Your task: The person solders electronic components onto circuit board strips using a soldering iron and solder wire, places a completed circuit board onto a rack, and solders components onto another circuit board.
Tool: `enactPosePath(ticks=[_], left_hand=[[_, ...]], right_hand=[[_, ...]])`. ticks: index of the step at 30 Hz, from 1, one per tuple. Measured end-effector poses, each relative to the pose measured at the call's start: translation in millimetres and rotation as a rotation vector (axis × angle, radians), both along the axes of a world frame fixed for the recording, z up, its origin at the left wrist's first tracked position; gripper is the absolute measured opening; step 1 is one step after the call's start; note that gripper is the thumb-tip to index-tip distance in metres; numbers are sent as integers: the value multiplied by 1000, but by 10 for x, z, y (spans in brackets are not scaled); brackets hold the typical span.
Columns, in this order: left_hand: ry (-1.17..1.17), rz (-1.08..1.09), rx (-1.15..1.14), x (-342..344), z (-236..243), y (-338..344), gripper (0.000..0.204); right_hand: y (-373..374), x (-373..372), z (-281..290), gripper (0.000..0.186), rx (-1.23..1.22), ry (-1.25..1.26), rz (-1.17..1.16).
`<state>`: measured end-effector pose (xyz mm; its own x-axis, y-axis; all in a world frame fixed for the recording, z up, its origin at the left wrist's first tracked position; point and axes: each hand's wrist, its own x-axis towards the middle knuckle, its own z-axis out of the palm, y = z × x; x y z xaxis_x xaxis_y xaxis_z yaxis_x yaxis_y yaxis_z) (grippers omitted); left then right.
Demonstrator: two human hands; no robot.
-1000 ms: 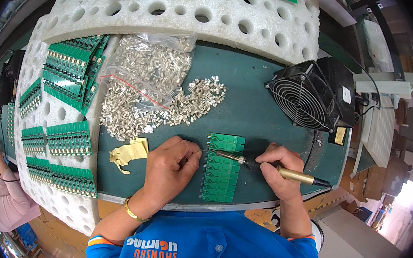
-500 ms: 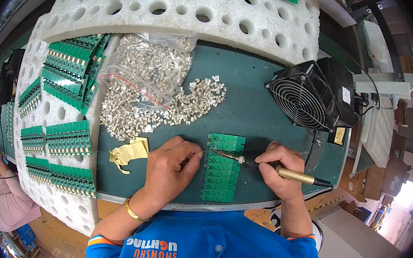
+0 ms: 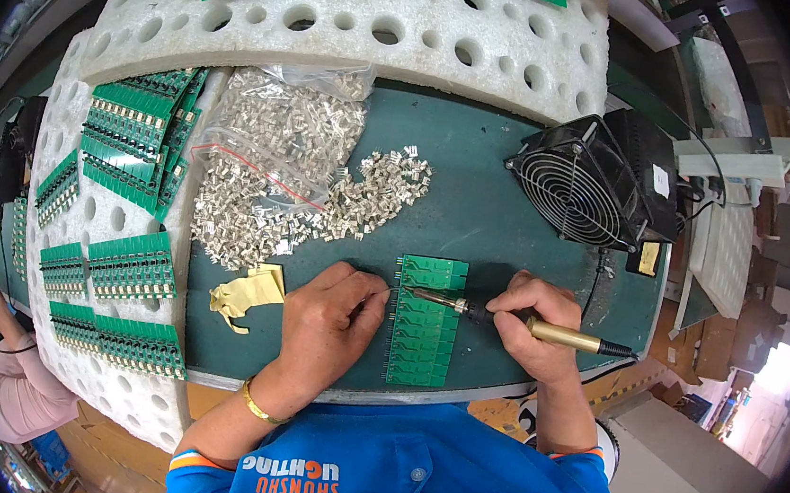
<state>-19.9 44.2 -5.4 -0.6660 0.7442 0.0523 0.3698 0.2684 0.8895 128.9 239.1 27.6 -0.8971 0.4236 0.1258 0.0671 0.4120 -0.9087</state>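
Bare green mat (image 3: 494,208) lies open above the circuit board strip (image 3: 423,325); metal clip pile (image 3: 324,192) blocks left, fan (image 3: 591,185) blocks right.

Little moves across the second. The iron (image 3: 502,316) in the right hand (image 3: 539,332) creeps slightly down the left edge of the board (image 3: 426,324), its tip now near the top rows. The left hand (image 3: 331,321) shifts a touch with it, fingertips (image 3: 379,294) keeping right beside the tip at the board's edge.
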Motion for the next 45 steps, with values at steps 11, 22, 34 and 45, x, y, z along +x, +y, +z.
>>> enactPosePath(ticks=[11,22,34,45], left_hand=[[-127,-16,-16,-36,46,-77,5],[-96,-22,-39,-10,59,-53,5],[-70,-24,-41,-12,39,-22,5],[-33,-42,-38,-15,20,-11,5]], right_hand=[[-17,176,59,11,-43,87,-11],[-105,155,55,23,89,118,132],[-128,137,-17,17,75,117,125],[-107,111,24,24,103,97,153]])
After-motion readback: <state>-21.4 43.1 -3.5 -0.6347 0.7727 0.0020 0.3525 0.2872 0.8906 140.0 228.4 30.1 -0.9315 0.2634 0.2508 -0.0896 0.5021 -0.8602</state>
